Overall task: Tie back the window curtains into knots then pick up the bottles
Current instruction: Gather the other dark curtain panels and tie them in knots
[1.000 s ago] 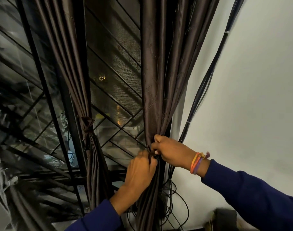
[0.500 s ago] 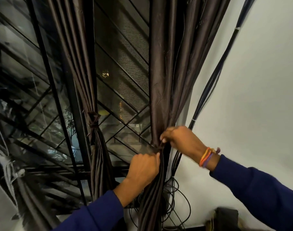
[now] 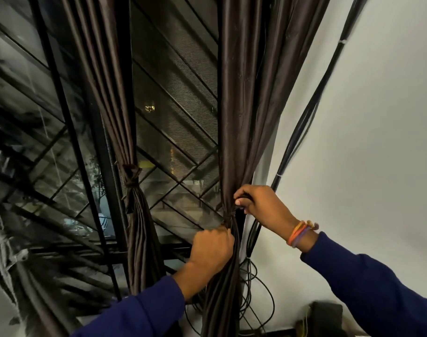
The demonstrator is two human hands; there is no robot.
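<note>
- Right curtain (image 3: 234,113) hangs at the window's right edge, beside the white wall (image 3: 377,117); gathered into a knot (image 3: 228,218) at mid-height.
- Right hand (image 3: 263,205): grip pinching fabric just above the knot.
- Left hand (image 3: 212,246): grip fisted round the bunched folds just below it.
- Left curtain (image 3: 134,215): already knotted, hanging free.
- Black cables (image 3: 302,132) run down the wall beside the curtain.

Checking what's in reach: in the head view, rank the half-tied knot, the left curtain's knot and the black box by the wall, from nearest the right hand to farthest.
From the right hand:
1. Half-tied knot, just below its fingers.
2. Black box, lower right at the wall's foot.
3. Left curtain's knot, far across the window to the left.
</note>
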